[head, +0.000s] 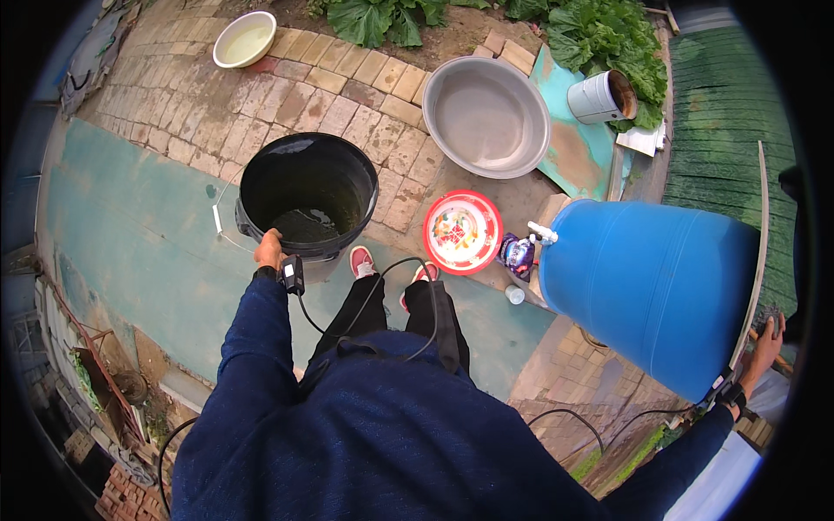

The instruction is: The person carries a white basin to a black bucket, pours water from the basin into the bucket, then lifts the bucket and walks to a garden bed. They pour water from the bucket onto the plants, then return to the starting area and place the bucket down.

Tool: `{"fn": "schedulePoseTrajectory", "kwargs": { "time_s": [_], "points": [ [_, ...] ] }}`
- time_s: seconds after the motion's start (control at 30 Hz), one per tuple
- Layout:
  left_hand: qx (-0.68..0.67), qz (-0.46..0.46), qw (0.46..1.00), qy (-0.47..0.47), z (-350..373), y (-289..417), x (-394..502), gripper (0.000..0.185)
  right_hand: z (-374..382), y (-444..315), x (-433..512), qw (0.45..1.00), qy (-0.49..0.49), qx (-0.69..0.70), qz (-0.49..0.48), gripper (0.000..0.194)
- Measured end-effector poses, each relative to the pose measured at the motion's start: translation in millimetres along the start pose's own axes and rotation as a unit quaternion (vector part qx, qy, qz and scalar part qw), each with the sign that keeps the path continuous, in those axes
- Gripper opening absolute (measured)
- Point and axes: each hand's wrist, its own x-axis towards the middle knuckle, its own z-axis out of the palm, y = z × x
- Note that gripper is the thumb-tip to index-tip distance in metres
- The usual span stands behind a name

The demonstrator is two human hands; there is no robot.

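Observation:
My left hand (269, 249) grips the near rim of a large black plastic bucket (306, 189). The bucket's inside looks wet, with shiny dark patches at the bottom; its wire handle with a white grip (217, 220) hangs on the left. At the far right, my right hand (763, 352) is beyond the top end of a blue plastic barrel (645, 280). Its fingers hold what looks like a grey steel wool scrubber (765, 319). The barrel has a white tap (543, 232) at its lower end.
A red-rimmed enamel basin (462, 232) and a purple packet (519, 255) lie by the tap, near a clear cup (514, 294). Further off are a large grey basin (487, 117), a cream basin (245, 40), a rusty metal can (601, 98) and leafy plants (606, 45).

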Motion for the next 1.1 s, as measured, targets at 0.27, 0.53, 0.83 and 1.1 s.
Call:
{"fn": "schedulePoseTrajectory", "kwargs": {
  "time_s": [0.27,0.53,0.83,1.1],
  "points": [
    [-0.022,-0.025,0.997,-0.073,35.1,47.3,10.5,0.065,217.0,-136.1,-195.8,0.803,-0.357,0.453,0.15,0.048],
    [0.048,-0.008,0.996,-0.07,125.1,122.6,0.7,0.044,414.7,-156.5,-328.2,0.521,-0.535,0.485,0.456,0.057],
    [-0.001,-0.046,0.992,-0.122,283.7,201.8,32.4,0.036,569.6,-231.6,-321.9,0.466,-0.613,0.388,0.506,0.05],
    [-0.059,-0.054,0.976,-0.205,382.9,238.3,104.7,0.028,645.1,-273.1,-318.4,0.449,-0.629,0.36,0.522,0.046]
  ]
}}
